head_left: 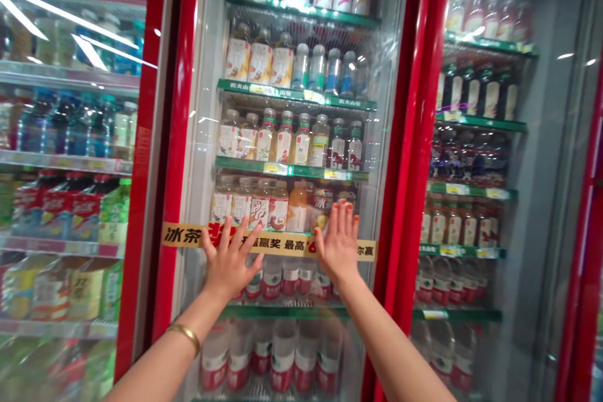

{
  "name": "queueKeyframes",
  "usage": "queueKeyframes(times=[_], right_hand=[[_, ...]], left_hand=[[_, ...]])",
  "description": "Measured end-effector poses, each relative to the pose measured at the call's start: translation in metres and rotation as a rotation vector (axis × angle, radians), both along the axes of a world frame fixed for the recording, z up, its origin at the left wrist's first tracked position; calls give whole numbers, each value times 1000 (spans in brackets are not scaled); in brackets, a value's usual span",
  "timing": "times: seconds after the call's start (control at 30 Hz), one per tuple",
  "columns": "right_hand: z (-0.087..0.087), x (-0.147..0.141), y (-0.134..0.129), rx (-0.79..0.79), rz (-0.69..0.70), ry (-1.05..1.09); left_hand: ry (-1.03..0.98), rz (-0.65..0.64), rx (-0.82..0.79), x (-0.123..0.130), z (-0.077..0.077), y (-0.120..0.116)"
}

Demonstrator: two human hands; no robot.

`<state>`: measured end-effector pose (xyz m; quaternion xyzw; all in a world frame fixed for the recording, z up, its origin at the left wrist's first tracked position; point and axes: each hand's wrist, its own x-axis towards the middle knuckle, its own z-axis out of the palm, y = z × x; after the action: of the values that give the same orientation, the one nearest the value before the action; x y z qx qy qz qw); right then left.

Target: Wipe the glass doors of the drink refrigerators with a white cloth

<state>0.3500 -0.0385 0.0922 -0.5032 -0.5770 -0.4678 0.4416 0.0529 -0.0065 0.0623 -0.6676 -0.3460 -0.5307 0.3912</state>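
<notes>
Both hands are raised in front of the closed glass door (pixel 386 31) of a red-framed drinks cooler. My left hand (pixel 230 260), with a gold bracelet (pixel 186 336) at the wrist, has its fingers spread over the left part of a yellow strip (pixel 276 245) with printed characters. My right hand (pixel 338 242) lies palm-forward over the strip's right part, fingers stretched up and fairly close together, thumb apart. Neither hand holds anything. Behind the glass, bottles stand in rows on green-edged shelves (pixel 292 168). Large bottles with red labels (pixel 282 358) stand at the bottom.
To the left is another cooler with shelves of bottles and cartons (pixel 97 279), beside a red frame post (pixel 134 201). A third cooler with bottles (pixel 455 229) stands to the right, behind a red upright (pixel 409 169). Ceiling lights reflect in the glass.
</notes>
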Motion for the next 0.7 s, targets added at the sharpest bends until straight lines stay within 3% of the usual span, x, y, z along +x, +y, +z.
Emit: queueKeyframes(times=[0.07, 0.13, 0.2, 0.27, 0.33, 0.4, 0.43, 0.5, 0.57, 0.63, 0.7], right_hand=[[-11, -21, 0, -65, 81, -284], [-27, -16, -5, -114, 134, -535], [-30, 8, -9, -100, 98, -497], [-10, 31, -10, -35, 5, -180], [21, 33, -4, 22, -50, 122], [42, 9, 5, 19, -21, 165], [43, -8, 9, -3, 14, 99], [23, -37, 8, -69, 106, -151], [-14, -45, 0, -116, 181, -402], [-47, -27, -8, -113, 172, -463], [-55, 4, -11, -66, 86, -304]], left_hand=[[-2, -7, 10, 2, -1, 2], [-4, -18, 11, 4, -2, 2], [-5, -24, 14, 4, -3, 3], [-5, -21, 22, 4, -4, 4], [-5, -11, 21, 4, -4, 4], [1, 8, 17, 4, -4, 3], [9, 20, 13, 4, -4, 2], [28, 49, 12, 3, -4, 1], [40, 76, 9, 2, -4, 1], [41, 92, 6, 1, -4, 1], [41, 87, 7, 1, -5, 1]])
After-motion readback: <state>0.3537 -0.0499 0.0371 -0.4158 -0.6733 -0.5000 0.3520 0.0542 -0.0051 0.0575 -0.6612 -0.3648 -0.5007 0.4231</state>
